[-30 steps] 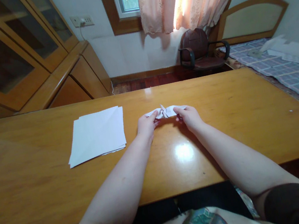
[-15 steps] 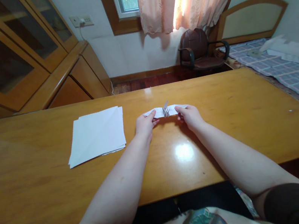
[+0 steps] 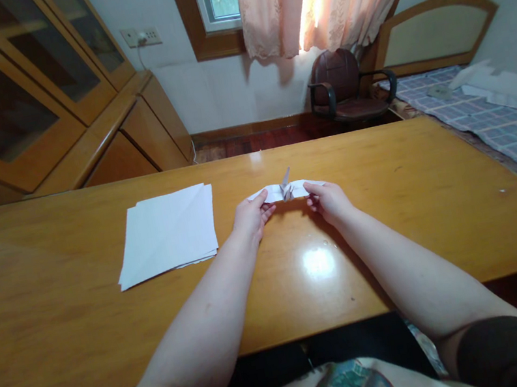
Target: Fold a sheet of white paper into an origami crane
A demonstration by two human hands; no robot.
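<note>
White folded paper [image 3: 287, 192], ends pinched by left hand [image 3: 249, 218] and right hand [image 3: 333, 202], toward far edge of glossy table [image 3: 414, 207], squarish sheets [image 3: 171, 234] leftward.

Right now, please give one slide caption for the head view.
Left hand and right hand hold folded paper over a wooden table.

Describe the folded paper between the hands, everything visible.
The folded paper looks like thin white paper. Two flat strips extend sideways from a small greyish cluster of folds in the middle, and a narrow point juts toward the table's far edge, leaning slightly right. The left hand pinches one outer end and the right hand the other, thumbs on top. It spans the gap over the wooden table; whether it touches the surface is unclear.
</note>
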